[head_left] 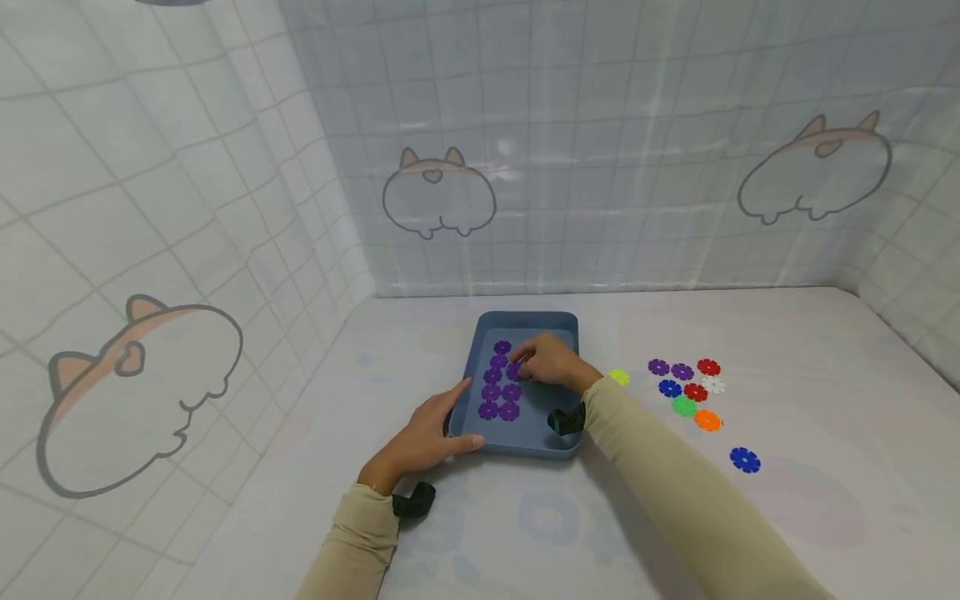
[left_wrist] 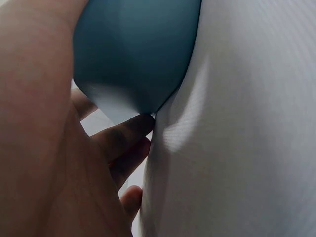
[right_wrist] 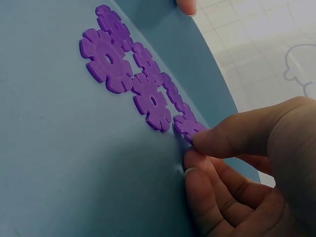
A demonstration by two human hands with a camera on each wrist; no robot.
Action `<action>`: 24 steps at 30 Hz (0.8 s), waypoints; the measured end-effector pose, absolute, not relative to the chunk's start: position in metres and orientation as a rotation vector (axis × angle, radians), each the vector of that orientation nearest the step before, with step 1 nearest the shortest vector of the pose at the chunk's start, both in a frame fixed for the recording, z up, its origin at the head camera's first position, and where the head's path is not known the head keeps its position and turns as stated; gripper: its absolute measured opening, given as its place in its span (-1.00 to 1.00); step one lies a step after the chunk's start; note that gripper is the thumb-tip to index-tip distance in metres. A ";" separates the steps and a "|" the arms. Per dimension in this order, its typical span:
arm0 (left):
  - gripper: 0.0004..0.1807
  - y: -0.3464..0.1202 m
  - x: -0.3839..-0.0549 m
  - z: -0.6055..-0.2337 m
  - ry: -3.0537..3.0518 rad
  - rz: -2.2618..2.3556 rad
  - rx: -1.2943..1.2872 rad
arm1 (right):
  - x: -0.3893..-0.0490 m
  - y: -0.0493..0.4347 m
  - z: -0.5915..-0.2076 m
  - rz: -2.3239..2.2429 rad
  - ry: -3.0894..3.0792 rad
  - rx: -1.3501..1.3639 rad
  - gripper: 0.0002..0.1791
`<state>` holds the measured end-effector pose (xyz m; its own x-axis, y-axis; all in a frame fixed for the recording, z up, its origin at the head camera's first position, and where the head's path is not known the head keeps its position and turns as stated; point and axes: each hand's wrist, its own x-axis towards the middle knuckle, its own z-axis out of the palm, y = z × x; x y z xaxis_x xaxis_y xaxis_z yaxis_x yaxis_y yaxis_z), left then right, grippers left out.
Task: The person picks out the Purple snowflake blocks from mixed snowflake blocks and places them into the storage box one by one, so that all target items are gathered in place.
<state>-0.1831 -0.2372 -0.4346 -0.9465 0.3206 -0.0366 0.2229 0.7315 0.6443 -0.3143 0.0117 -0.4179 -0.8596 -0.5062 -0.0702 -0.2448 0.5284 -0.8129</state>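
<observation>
A blue-grey tray (head_left: 543, 429) lies on the table with several purple notched plastic discs (head_left: 491, 392) in rows along its left side. My left hand (head_left: 423, 433) holds the tray's near left corner, thumb at the near rim and fingers along the left wall. In the left wrist view, fingertips (left_wrist: 148, 123) touch the tray's corner (left_wrist: 138, 59). My right hand (head_left: 551, 362) is inside the tray. In the right wrist view, its thumb and forefinger pinch the edge of a purple snowflake disc (right_wrist: 187, 127), beside another purple disc (right_wrist: 152, 101).
Right of the tray lies a yellow disc (head_left: 618, 377). Farther right is a loose group with purple (head_left: 658, 367), red (head_left: 708, 367), white (head_left: 712, 384), green (head_left: 684, 406) and orange discs (head_left: 708, 420). A blue disc (head_left: 745, 459) lies nearer. Tiled-pattern curtains (head_left: 585, 167) enclose the table.
</observation>
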 end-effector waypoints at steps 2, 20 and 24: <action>0.05 -0.238 -0.183 -0.435 2.788 1.013 0.441 | -0.314 0.011 -0.419 -1.241 2.480 -0.641 -0.65; 0.08 -0.239 -0.185 -0.439 2.790 0.995 0.460 | -0.313 0.010 -0.423 -1.194 2.513 -0.690 -0.68; 0.09 -0.239 -0.183 -0.438 2.792 1.000 0.465 | -0.311 0.009 -0.423 -1.198 2.508 -0.678 -0.67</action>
